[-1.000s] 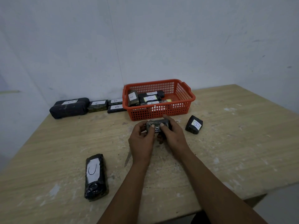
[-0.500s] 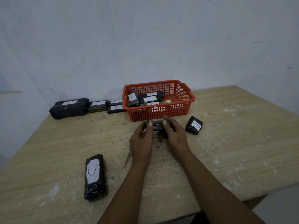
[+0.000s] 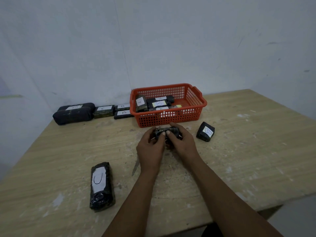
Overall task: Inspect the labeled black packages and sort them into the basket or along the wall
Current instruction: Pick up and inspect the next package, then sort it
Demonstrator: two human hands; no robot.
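Note:
A small black package (image 3: 166, 131) is held between my left hand (image 3: 150, 149) and my right hand (image 3: 181, 142), just in front of the orange basket (image 3: 196, 100); its label is not showing. Several labeled black packages lie inside the basket. A row of black packages (image 3: 102, 111) marked B and C lines the wall to the basket's left. A small package marked B (image 3: 205, 131) sits right of my hands. A long package marked C (image 3: 101, 186) lies at the near left.
The wooden table (image 3: 248, 159) ends at a near edge close to my forearms and at a right edge by the wall. A thin pale sliver (image 3: 136, 167) lies on the table below my left hand.
My thumbs have come together on top of the small package, turning it in place. The other packages stay where they were.

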